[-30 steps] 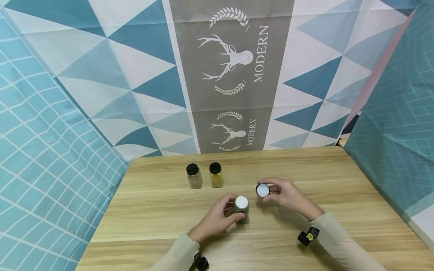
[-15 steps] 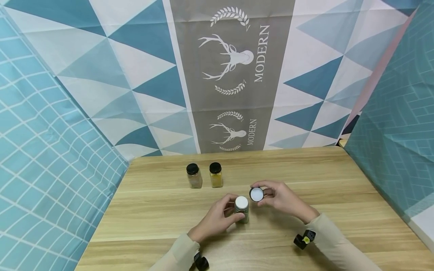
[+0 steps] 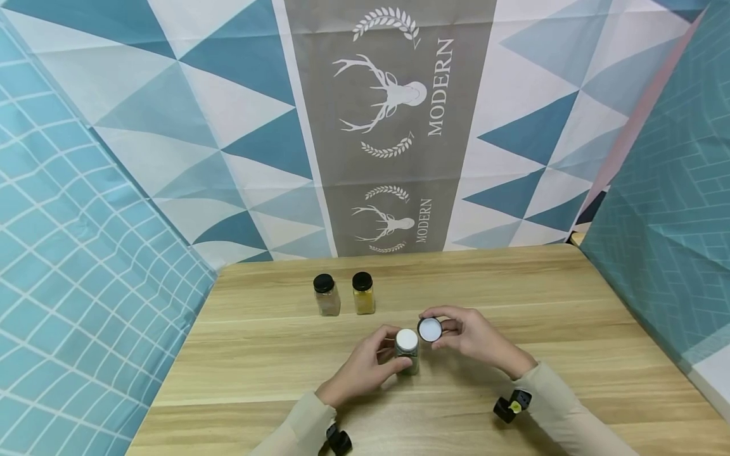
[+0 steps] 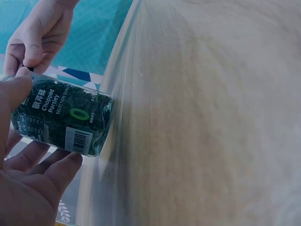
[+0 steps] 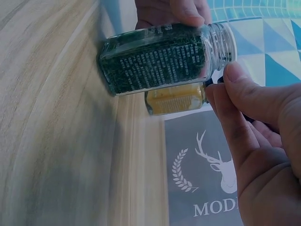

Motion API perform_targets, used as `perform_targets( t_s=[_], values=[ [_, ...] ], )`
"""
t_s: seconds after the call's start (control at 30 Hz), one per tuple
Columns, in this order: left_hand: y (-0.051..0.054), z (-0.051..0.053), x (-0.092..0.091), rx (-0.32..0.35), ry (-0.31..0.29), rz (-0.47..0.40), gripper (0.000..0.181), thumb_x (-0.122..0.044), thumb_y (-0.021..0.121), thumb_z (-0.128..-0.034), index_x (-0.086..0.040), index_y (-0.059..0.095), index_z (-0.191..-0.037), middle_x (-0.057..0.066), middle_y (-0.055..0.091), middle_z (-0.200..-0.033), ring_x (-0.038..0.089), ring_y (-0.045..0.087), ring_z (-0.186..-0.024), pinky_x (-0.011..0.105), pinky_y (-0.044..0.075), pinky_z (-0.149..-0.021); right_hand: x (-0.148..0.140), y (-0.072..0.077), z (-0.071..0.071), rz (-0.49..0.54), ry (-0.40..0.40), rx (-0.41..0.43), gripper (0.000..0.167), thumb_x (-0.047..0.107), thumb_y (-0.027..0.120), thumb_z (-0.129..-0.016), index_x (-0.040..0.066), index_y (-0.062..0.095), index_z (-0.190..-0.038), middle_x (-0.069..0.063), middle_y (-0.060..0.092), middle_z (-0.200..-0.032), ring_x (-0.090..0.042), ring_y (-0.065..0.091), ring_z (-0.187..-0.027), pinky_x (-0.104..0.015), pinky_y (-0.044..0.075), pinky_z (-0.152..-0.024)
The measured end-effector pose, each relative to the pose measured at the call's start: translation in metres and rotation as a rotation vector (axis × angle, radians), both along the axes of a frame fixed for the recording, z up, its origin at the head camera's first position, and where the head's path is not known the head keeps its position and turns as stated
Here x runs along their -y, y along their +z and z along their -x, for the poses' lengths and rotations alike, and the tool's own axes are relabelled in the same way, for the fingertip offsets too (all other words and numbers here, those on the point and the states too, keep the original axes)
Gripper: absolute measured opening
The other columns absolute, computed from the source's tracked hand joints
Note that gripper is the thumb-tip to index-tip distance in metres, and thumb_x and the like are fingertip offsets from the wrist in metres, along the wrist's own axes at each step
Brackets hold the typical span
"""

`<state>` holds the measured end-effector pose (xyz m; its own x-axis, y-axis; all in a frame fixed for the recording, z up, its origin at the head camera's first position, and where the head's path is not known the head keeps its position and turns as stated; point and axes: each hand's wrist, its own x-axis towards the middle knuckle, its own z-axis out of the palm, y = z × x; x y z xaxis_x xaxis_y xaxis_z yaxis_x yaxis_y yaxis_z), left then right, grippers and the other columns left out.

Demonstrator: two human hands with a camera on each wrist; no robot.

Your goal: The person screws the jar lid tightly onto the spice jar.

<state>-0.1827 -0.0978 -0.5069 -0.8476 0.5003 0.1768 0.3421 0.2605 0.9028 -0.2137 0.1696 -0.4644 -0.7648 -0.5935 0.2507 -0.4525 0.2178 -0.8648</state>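
Note:
My left hand [image 3: 360,369] grips a glass spice jar [image 3: 407,354] of dark green flakes at mid-table. "Chopped Parsley" is printed on that jar [image 4: 61,113] in the left wrist view. Its round white top is exposed, and the threaded glass neck [image 5: 217,48] shows in the right wrist view. Beside the neck, my right hand [image 3: 473,335] pinches a black lid [image 3: 430,330] by its edge, the white inner face toward the head camera. Fingers hide most of the lid in both wrist views.
Farther back stand two black-lidded spice jars: one with brownish contents [image 3: 327,302], one with yellow contents [image 3: 364,301]. The wooden table [image 3: 256,354] meets patterned cloth [image 3: 393,145] behind it, with blue cloth at both sides.
My right hand has brought the lid leftward and slightly nearer, close to the parsley jar's top. The left hand and the jar stay in place.

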Motion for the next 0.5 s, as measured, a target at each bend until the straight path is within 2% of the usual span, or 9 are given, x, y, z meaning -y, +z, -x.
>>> perform_targets(
  t_s=[0.2,0.5],
  values=[
    [0.0001,0.0007,-0.0004,0.003,-0.003,-0.009,0.047,-0.034,0.075,-0.0957,-0.018,0.055,-0.135,-0.001,0.063,-0.133,0.017,0.062,-0.127,0.026,0.049,-0.112,0.0001,0.0027,-0.0010,0.023,0.001,0.009,0.051,0.000,0.080,-0.085,-0.005,0.062,-0.133,-0.021,0.071,-0.126,-0.023,0.075,-0.103,-0.030,0.065,-0.086],
    [0.0013,0.0008,-0.0011,0.019,-0.002,-0.012,0.047,-0.032,0.075,-0.0956,-0.017,0.055,-0.135,0.001,0.063,-0.135,0.020,0.063,-0.127,0.025,0.049,-0.112,-0.0002,0.0020,-0.0018,0.023,0.010,0.015,0.050,-0.001,0.079,-0.087,0.000,0.063,-0.134,-0.021,0.070,-0.127,-0.021,0.075,-0.104,-0.030,0.065,-0.086]
  ],
)
